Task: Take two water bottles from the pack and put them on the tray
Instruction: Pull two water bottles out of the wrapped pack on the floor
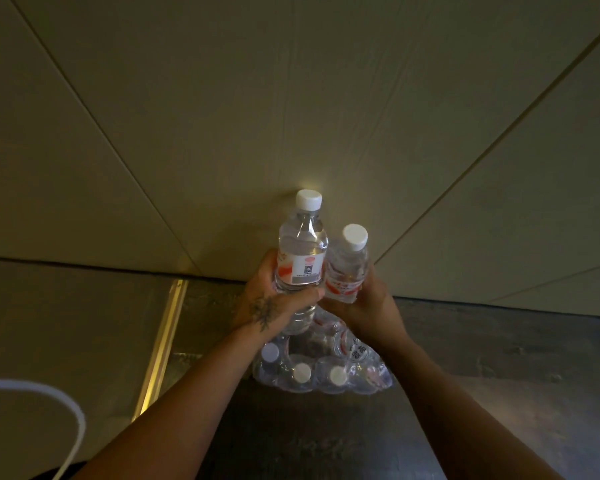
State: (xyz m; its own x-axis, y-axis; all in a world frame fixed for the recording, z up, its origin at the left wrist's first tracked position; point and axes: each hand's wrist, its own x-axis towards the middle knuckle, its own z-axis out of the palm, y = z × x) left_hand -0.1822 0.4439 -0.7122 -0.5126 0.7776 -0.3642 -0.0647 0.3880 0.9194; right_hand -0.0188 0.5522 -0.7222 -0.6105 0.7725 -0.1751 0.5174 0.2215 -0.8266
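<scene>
Left hand [274, 306] and right hand [368, 306] each wrapped one full, likely weighty, smooth-walled bottle [302, 258] at its label band, centre frame, above the pack [323, 368].

Bare forearms without sleeves; the left hand [274, 308] bears a dark star-like tattoo on its back

there is one view only, so nothing is being shared between cameras. the head camera is looking forward and steeply down from above the person's arms, facing a pale panelled wall [326, 98] where it is meeting the dark floor [499, 358]. it is sitting close, with both forearms reaching in from the bottom edge, and its wide angle is bending the wall seams outward.
</scene>
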